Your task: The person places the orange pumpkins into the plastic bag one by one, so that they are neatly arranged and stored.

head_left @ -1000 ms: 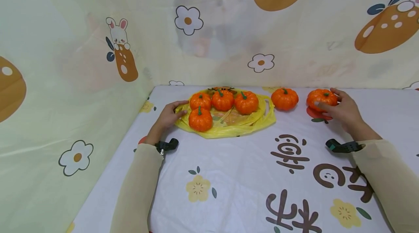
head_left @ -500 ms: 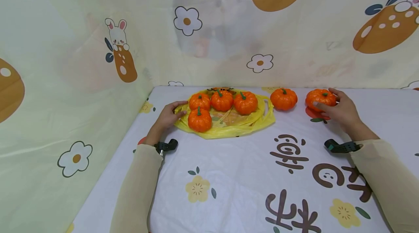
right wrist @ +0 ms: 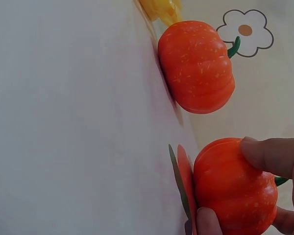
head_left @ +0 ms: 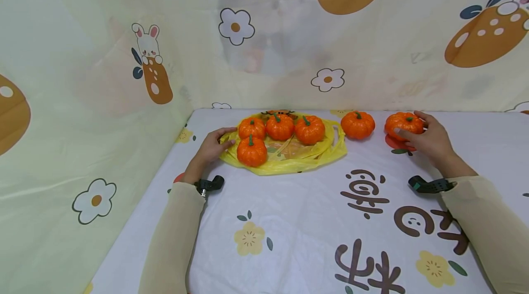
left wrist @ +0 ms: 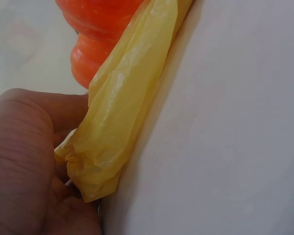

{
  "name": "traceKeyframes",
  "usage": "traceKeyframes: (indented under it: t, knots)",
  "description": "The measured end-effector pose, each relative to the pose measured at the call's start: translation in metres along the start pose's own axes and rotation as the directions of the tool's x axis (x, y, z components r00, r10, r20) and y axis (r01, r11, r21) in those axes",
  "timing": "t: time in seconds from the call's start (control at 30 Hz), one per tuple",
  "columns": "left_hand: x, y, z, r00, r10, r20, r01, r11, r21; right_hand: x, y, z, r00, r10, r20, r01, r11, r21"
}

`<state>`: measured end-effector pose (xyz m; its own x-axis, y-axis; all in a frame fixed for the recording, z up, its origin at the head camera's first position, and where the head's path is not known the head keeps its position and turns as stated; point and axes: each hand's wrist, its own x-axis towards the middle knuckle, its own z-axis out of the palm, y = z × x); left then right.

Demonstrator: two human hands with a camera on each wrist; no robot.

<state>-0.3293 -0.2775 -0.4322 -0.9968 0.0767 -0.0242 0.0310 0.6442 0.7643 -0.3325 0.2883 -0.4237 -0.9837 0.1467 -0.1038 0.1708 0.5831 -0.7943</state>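
On the left of the table, a yellow plastic bag (head_left: 303, 165) lies spread with several small orange pumpkins (head_left: 252, 151) on it. My left hand (head_left: 211, 148) pinches the bag's left edge; the left wrist view shows the bunched plastic (left wrist: 120, 107) between thumb and fingers. At the far right, my right hand (head_left: 436, 143) grips another orange pumpkin (head_left: 402, 124) from its right side, thumb in front and fingers behind. In the right wrist view this pumpkin (right wrist: 235, 188) is low, close to the tabletop. Between it and the bag sits one more pumpkin (head_left: 357, 126), untouched.
A white printed tablecloth (head_left: 289, 220) with flowers and brown lettering covers the table. Patterned cloth walls (head_left: 272, 55) rise right behind the pumpkins and along the left side. A bag handle loop (head_left: 340, 142) reaches toward the loose pumpkin.
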Motion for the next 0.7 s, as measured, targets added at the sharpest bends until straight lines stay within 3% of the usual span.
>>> traceKeyframes:
  t: [0.7]
  knots:
    - [0.0005,-0.0007,0.0001,1.000,0.000,0.002,0.000,1.000,-0.008,-0.0066,-0.0089,-0.0010,0.999,-0.016,-0.036,0.017,0.999,0.028]
